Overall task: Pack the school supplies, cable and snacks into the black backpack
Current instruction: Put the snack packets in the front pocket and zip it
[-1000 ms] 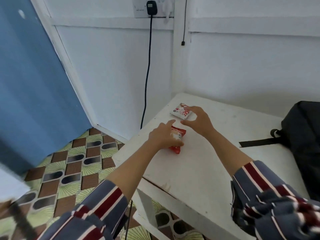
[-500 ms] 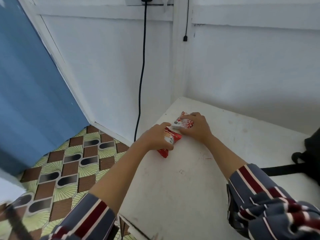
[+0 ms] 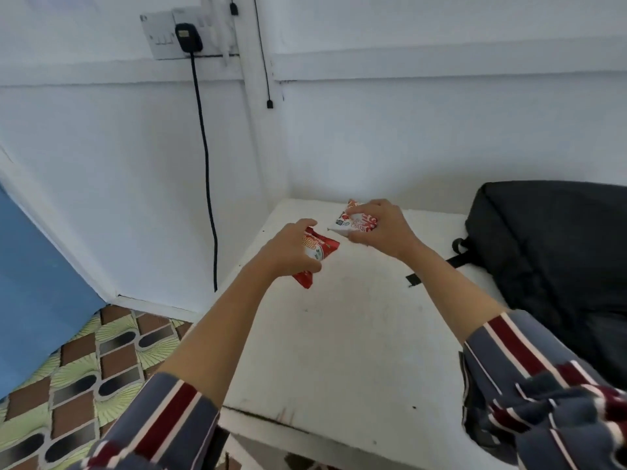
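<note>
Hands each clenched on one of two snack packets: left grip (image 3: 291,253) red packet (image 3: 319,247), right grip (image 3: 381,228) white packet (image 3: 356,223).

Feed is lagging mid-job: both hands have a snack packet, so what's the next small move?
Probably carry both right to the black backpack. The left hand grips the red packet, the right hand the white packet, and the table between looks clear.

Bright, even light; slight blur, wide-angle edge warp.

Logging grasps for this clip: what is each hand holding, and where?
Left hand grips the red snack packet around its middle; right hand holds the white-and-red snack packet by its right end.
</note>
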